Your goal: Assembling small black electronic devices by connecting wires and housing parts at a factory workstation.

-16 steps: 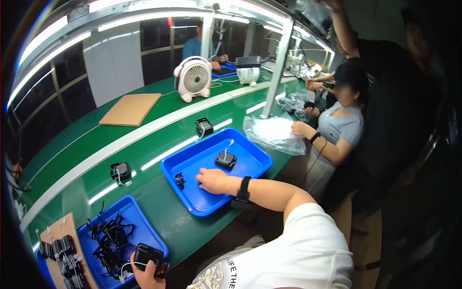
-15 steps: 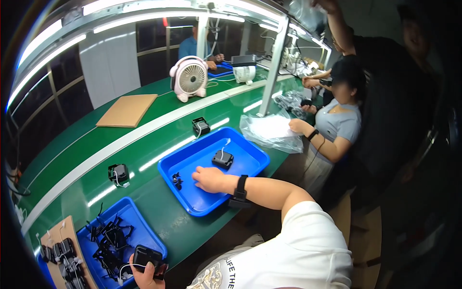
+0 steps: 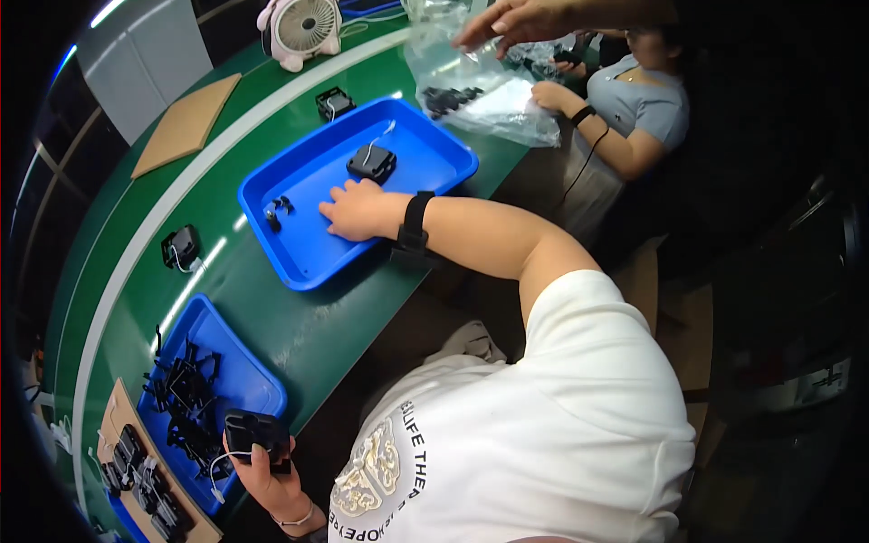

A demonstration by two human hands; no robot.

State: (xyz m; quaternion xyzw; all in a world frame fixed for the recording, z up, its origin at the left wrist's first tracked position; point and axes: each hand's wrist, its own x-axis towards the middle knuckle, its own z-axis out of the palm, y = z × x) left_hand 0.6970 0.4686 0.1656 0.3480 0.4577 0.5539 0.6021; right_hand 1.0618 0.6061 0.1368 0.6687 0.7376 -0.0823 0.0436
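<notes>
My left hand (image 3: 264,478) is closed round a black box-shaped device (image 3: 255,433) with a thin white cable hanging from it, beside the tray of brackets. Inside the larger blue tray (image 3: 312,274), my right hand (image 3: 360,211) lies palm down with its fingers apart and nothing visible in them. Just beyond it is another black device (image 3: 373,163) with a white cable. To the left of those fingers sit a few small black parts (image 3: 279,214), too small to name.
A second blue tray (image 3: 262,385) holds tangled black brackets (image 3: 188,389). Several black devices (image 3: 149,484) lie on a brown board (image 3: 118,407). Single devices (image 3: 181,246) stand on the green table. A co-worker's hand (image 3: 520,23) reaches over a clear plastic bag (image 3: 507,109). A pink fan (image 3: 305,27) stands behind.
The whole view has tilted downward and shifted. My right hand's fingers have spread over the tray floor. A co-worker's hand has come in above the plastic bag, where black parts now show.
</notes>
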